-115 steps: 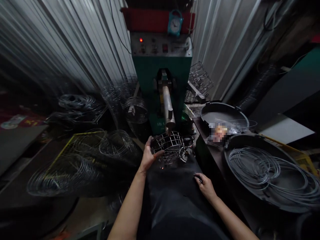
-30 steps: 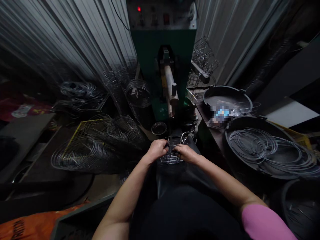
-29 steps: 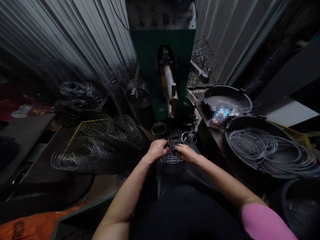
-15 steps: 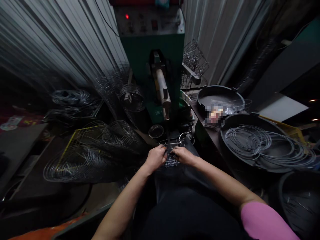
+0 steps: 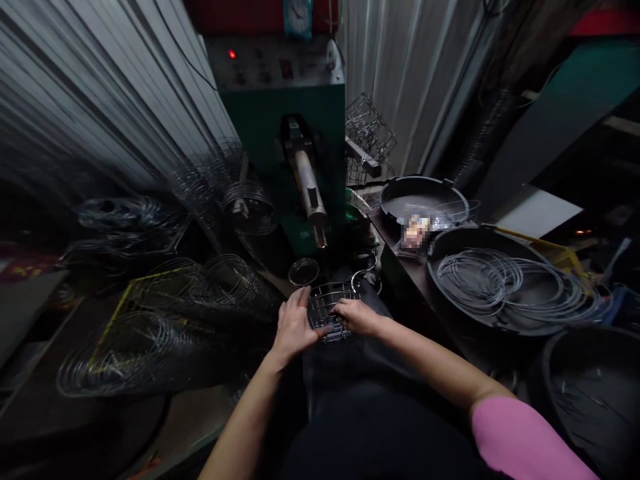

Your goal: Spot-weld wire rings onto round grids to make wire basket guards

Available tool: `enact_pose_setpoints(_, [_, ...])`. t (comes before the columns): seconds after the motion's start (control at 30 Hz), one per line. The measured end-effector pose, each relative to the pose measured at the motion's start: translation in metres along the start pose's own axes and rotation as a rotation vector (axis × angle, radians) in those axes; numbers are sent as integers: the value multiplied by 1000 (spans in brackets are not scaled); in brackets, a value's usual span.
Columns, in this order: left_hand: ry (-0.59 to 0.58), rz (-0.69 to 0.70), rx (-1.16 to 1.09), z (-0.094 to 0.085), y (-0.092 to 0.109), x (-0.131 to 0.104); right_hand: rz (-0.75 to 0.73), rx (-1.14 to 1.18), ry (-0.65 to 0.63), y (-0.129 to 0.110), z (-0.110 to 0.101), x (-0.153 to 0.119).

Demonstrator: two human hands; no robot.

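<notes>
The green machine [image 5: 255,133] stands straight ahead of you, and its metal arm [image 5: 309,180] slants down toward your hands; I'd judge it wise to mind the tip above the work. Dark cloth [image 5: 335,380] covers your lap. On your right, the black round tray [image 5: 460,241] with its wire loops [image 5: 503,291] lies well apart from your hands. The wire basket [image 5: 323,303] sits between your hands, below the arm's tip and in front of it, apart from it. For good control, let one hand bear the basket and the other do the fine fingering, keeping the frame level and your skin clear of cut wire ends. Your left hand [image 5: 295,327] takes the basket's left side in a wide span, fingers pointing up toward the far rim, thumb laid along the near side. Your right hand [image 5: 357,317] comes in from the right, back upward, fingers curled narrow over the basket's wires. Whether those fingertips [image 5: 336,310] pinch a wire or only rest there, I cannot tell.
</notes>
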State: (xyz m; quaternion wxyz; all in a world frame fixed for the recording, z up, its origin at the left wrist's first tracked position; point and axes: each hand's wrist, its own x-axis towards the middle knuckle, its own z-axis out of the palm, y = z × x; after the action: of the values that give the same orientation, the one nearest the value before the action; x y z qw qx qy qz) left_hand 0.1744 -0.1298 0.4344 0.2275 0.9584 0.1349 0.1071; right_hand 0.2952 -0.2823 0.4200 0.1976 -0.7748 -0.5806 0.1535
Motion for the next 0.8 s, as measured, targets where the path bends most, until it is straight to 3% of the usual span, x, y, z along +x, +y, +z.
enact_pose_setpoints(0.1, [-98,-44,-33,9,4,9,11,16,29,1,1,0])
enact_pose_setpoints(0.3, [39,-35,-129,28,-3,10,-18,49,76,5,3,0])
enact_pose_setpoints(0.5, [5,63,-211,26,-10,17,-49,61,114,9,5,1])
enact_pose_setpoints(0.8, [136,50,-253,26,-7,23,-67,63,147,13,-9,7])
